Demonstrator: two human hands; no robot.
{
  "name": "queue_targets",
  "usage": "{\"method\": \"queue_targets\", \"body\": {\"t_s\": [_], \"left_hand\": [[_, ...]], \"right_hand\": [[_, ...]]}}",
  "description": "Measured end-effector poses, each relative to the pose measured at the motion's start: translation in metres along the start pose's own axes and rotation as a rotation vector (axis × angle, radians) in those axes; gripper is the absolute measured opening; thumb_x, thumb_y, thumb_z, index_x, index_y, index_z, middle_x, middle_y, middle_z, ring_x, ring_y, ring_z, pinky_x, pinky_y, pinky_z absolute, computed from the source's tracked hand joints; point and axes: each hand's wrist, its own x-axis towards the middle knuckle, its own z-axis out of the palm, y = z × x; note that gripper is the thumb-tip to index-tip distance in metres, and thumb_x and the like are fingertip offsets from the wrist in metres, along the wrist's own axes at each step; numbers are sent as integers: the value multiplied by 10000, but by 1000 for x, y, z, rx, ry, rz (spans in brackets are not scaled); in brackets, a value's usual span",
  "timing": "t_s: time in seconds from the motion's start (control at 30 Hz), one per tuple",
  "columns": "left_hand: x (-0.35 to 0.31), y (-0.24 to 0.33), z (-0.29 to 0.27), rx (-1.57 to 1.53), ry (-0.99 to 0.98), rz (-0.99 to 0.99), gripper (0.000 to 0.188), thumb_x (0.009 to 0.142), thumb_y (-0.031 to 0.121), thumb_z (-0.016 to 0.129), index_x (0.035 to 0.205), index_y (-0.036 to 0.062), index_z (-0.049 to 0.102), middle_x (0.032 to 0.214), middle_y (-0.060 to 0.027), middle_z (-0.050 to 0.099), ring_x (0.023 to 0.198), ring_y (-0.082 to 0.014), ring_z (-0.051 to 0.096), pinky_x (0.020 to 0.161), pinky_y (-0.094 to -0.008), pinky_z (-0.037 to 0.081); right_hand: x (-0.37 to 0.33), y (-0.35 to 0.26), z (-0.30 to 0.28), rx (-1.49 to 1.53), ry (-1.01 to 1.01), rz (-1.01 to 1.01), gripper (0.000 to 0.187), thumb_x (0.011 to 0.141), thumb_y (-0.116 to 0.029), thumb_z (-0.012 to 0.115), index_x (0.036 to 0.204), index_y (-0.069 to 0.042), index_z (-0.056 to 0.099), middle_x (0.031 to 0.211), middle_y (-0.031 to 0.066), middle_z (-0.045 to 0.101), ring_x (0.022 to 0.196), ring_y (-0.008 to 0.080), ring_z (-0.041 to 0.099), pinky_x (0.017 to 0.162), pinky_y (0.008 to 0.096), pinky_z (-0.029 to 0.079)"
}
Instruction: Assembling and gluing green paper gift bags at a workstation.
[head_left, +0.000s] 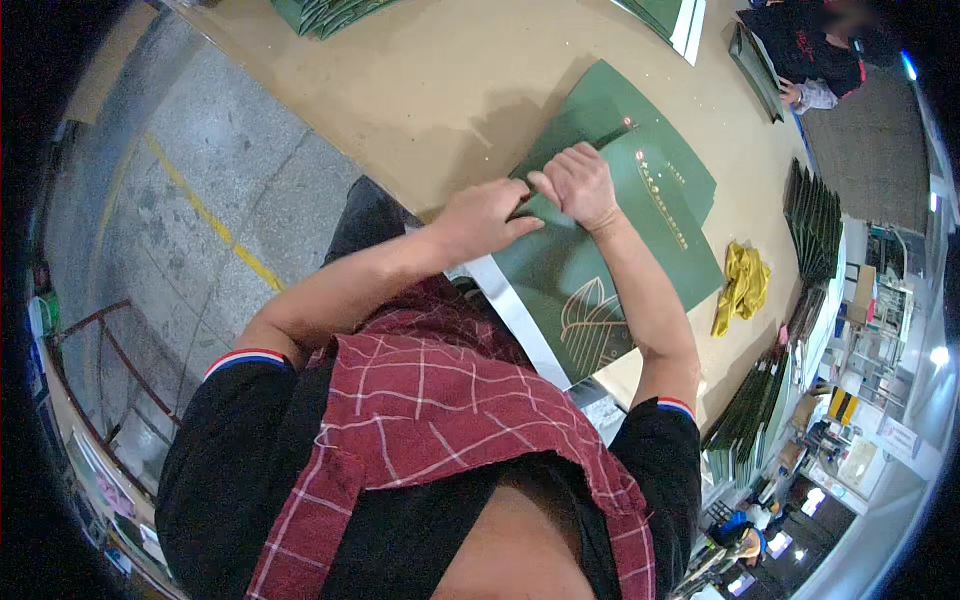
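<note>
A green paper bag [650,250] with a gold leaf drawing and gold print lies at the table's near edge, its white inner strip [515,320] toward my body. My left hand [485,215] pinches the bag's left edge between thumb and fingers. Close beside it, my right hand [578,185] is closed in a loose fist on the same edge, thumb toward the left hand. Under and beyond this bag lies another green paper bag [600,95]. What sits inside the fingers, apart from the bag's edge, is hidden.
A crumpled yellow cloth [742,285] lies to the right. Folded green bags stand in rows [812,220] along the table's right side, with more stacks [335,12] at the far edge. Another person's hand [790,93] holds a dark green bag at the far right.
</note>
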Motion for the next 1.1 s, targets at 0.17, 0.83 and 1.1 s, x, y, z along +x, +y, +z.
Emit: {"method": "queue_targets", "body": {"t_s": [0.17,0.83,1.1], "left_hand": [[-12,-11,32,235,137,82,215,746,210,598,796,19,514,731,-156,565,678,-355,569,598,-425,465],[61,-9,57,658,-254,759,549,800,529,440,1233,192,440,1290,-103,386,1205,-256,344,969,-549,223],[53,-9,34,896,-260,627,534,830,500,401,1281,214,379,1336,-89,336,1242,-279,287,988,-545,175]], "right_hand": [[-21,27,-18,-35,-69,56,238,737,-203,593,547,-102,491,518,37,460,525,202,489,559,326,378],[-28,86,40,-344,5,603,495,842,-478,417,1239,-183,404,1301,77,373,1206,250,340,966,515,248],[-27,49,-37,-661,275,655,406,814,-380,526,1142,-142,502,1152,94,491,1072,248,463,876,459,360]]}}
